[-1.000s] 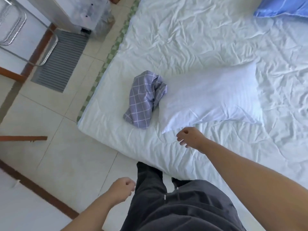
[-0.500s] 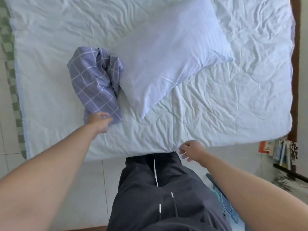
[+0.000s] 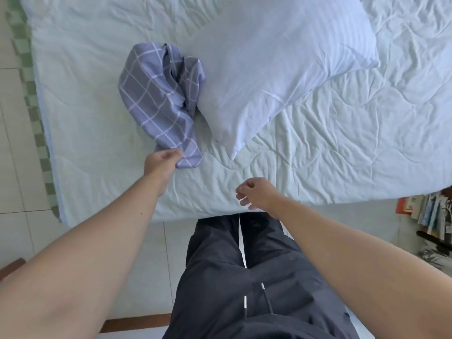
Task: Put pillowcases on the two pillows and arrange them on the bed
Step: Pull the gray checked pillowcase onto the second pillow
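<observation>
A crumpled purple checked pillowcase [image 3: 159,99] lies on the white bed [image 3: 342,143], touching the left side of a bare white pillow [image 3: 274,69] that lies at an angle. My left hand [image 3: 162,161] pinches the pillowcase's near corner. Over the bed's near edge my right hand [image 3: 256,193] hovers with its fingers loosely curled, holding nothing. Only one pillow is in view.
I stand at the bed's near edge, dark trousers [image 3: 244,277] below. Tiled floor [image 3: 14,167] runs along the left, with a green checked border [image 3: 36,118] by the mattress. Books and clutter [image 3: 430,216] sit on the floor at the right.
The view turned to face the bed squarely. My left hand came up from beside my leg and took hold of the pillowcase's near corner. My right hand drew back to the bed edge.
</observation>
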